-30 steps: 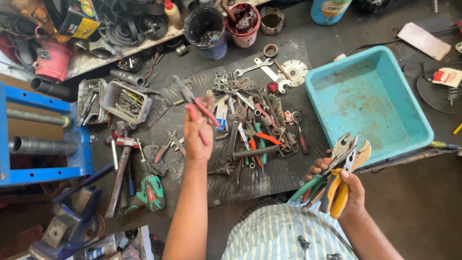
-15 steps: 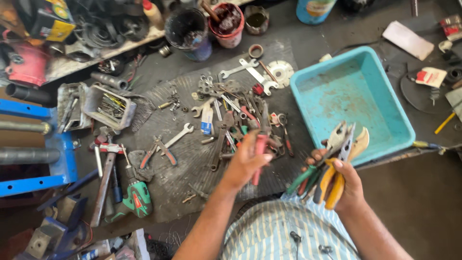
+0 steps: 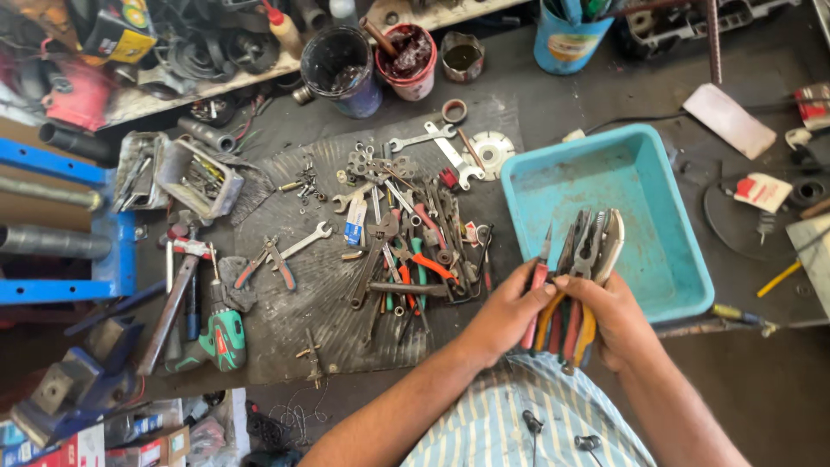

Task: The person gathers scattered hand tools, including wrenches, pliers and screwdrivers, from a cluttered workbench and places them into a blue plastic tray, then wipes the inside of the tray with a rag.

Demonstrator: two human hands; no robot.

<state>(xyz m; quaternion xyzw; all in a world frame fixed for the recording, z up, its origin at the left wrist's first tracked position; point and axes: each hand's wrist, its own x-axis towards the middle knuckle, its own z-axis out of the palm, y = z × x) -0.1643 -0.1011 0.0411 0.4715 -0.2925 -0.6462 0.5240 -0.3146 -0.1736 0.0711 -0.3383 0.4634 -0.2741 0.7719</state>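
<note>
Both my hands meet at the lower middle of the head view. My right hand (image 3: 616, 322) grips a bunch of pliers (image 3: 584, 259) with yellow, red and green handles, jaws pointing up over the near wall of a light blue plastic tub (image 3: 605, 177). My left hand (image 3: 506, 311) presses a red-handled plier (image 3: 538, 285) against the left side of that bunch. A pile of pliers, cutters and wrenches (image 3: 406, 251) lies on a dark rubber mat (image 3: 303, 311) just left of my hands.
A green cordless drill (image 3: 220, 339) and red-handled pliers (image 3: 266, 264) lie at the mat's left. A metal box of bits (image 3: 197, 177), a blue steel frame (image 3: 60, 220), paint cans (image 3: 406, 56) and a blue cup (image 3: 566, 39) stand around.
My left hand picked a red-handled plier from the pile and carried it right to the bunch in my right hand. The camera has shifted right.
</note>
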